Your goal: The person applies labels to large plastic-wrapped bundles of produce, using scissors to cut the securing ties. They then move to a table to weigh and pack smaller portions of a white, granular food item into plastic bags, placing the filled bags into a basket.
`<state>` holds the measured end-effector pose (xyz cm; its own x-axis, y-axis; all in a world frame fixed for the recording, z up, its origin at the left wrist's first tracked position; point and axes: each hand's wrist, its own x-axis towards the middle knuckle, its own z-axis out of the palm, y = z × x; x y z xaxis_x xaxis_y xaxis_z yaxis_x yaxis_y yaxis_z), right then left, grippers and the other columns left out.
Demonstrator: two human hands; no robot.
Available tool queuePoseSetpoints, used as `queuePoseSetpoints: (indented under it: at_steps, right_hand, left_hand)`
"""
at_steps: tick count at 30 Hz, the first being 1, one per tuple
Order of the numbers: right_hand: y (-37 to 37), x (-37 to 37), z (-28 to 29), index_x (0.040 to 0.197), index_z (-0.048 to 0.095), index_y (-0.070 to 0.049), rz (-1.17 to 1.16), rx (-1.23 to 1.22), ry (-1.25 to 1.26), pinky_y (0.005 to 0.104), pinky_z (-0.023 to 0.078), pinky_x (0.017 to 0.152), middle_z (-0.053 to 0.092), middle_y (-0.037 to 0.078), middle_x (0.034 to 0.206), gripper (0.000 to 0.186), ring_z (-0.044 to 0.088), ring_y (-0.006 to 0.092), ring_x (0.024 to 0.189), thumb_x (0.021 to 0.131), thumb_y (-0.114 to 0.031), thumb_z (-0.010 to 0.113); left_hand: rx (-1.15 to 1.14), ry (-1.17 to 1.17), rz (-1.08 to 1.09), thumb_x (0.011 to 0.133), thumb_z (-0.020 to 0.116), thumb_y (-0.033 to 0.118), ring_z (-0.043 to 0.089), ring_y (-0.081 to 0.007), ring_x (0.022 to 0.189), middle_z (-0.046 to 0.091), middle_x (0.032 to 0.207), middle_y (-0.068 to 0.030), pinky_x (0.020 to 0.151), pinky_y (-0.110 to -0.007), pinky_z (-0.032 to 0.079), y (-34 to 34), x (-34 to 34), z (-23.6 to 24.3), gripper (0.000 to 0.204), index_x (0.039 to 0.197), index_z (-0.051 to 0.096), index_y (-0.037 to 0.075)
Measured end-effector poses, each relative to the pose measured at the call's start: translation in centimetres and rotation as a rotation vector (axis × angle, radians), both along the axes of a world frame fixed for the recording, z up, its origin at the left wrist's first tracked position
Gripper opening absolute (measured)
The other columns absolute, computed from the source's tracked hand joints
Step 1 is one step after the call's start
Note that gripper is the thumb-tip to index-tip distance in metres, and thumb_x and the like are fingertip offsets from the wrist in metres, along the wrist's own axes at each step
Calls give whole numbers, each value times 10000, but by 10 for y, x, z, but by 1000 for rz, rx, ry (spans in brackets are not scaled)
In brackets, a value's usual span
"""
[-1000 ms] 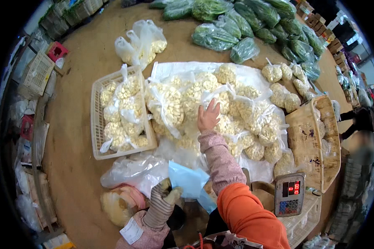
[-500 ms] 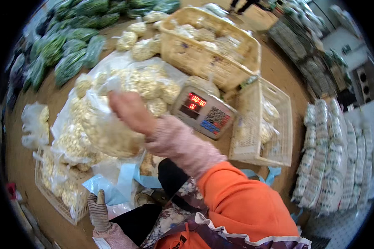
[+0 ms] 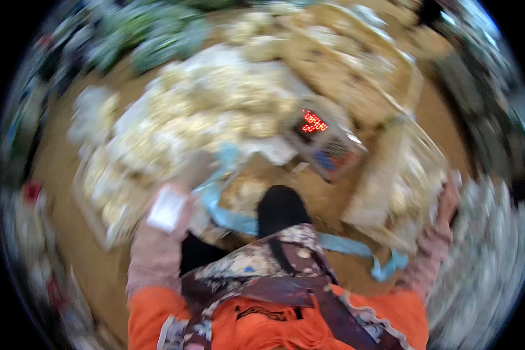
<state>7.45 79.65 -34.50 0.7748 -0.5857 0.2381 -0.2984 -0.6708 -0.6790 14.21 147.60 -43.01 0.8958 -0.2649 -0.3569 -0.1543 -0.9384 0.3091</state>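
The whole picture is smeared by motion. My left hand, in a greyish glove, reaches the near edge of a heap of clear bags filled with pale cream pieces, beside a light blue strip. Blur hides its fingers and anything in them. On the right, my right hand is at the outer side of a cream slatted crate that has some bags inside. Whether its fingers grip the rim cannot be made out. Between the heap and this crate stands a digital scale with a lit red display.
A larger yellowish crate with filled bags stands behind the scale. At the left is a low crate of bags; green bagged vegetables lie at the far left. White bundles are stacked at the right.
My right hand has gone from holding a filled bag above the heap to the crate at right, without that bag. My left hand has moved forward to the heap. The view has shifted.
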Motion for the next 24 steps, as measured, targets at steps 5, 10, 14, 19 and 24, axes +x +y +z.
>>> queuePoseSetpoints:
  at_steps: [5, 10, 14, 19, 24]
  right_hand:
    - [211, 27, -35, 1086, 593, -23, 376, 260, -308, 197, 431, 672, 596, 19, 858, 220, 541, 74, 750, 903, -62, 477]
    - [460, 13, -2, 1000, 618, -79, 1488, 57, -359, 397, 438, 831, 601, 88, 990, 376, 544, 320, 952, 639, -85, 723]
    - [552, 12, 22, 1047, 627, -181, 1833, 72, -373, 443, 381, 916, 535, 77, 1174, 391, 430, 322, 1154, 667, -174, 714]
    - [602, 37, 19, 944, 652, -203, 2336, -94, -252, 470, 356, 944, 542, 83, 1170, 232, 409, 361, 1186, 715, -173, 661]
    - [595, 87, 19, 819, 629, -39, 2127, 1116, 83, 408, 355, 967, 528, 139, 1227, 60, 416, 282, 1222, 784, -87, 626]
  left_hand:
    - [62, 161, -48, 805, 546, 273, 610, -335, 893, 641, 943, -176, 779, -449, 474, -16, 7, 39, 300, 960, 654, 40]
    - [65, 141, -68, 831, 531, 302, 633, -316, 842, 657, 890, -128, 737, -421, 498, -12, -19, 26, 304, 960, 663, 60]
    - [37, 154, -73, 820, 538, 271, 638, -299, 799, 657, 858, -133, 685, -410, 500, -7, -33, 26, 285, 962, 652, 51]
    - [29, 171, -93, 808, 546, 233, 644, -279, 746, 658, 817, -139, 621, -396, 504, -5, -45, 29, 265, 964, 638, 39]
    - [68, 189, -131, 795, 555, 194, 650, -258, 694, 658, 777, -145, 556, -382, 507, 1, -71, 29, 249, 967, 624, 27]
